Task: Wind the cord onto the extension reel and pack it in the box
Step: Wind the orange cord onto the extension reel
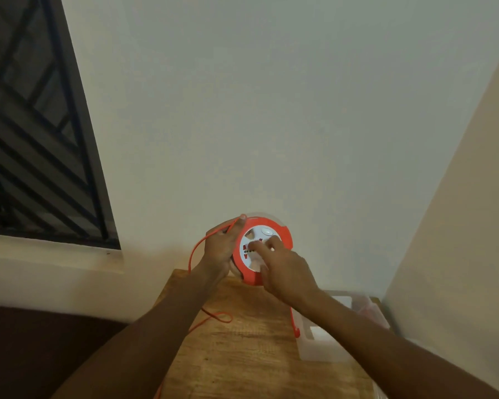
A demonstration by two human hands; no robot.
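The orange extension reel [283,230] with a white socket face is held up above the far end of the wooden table [242,349]. My left hand [221,250] grips the reel's left rim and pinches the thin orange cord [195,251] against it. My right hand [283,269] presses its fingers on the white socket face. The cord loops down from the reel's top left, passes behind my left forearm and lies in a loop on the table. A clear plastic box [329,344] sits on the table's right side, under my right forearm.
A pale wall fills the view ahead, with a side wall close on the right. A dark barred window [38,139] and its sill are at the left. An orange hook-shaped piece [296,326] hangs by the box's left edge.
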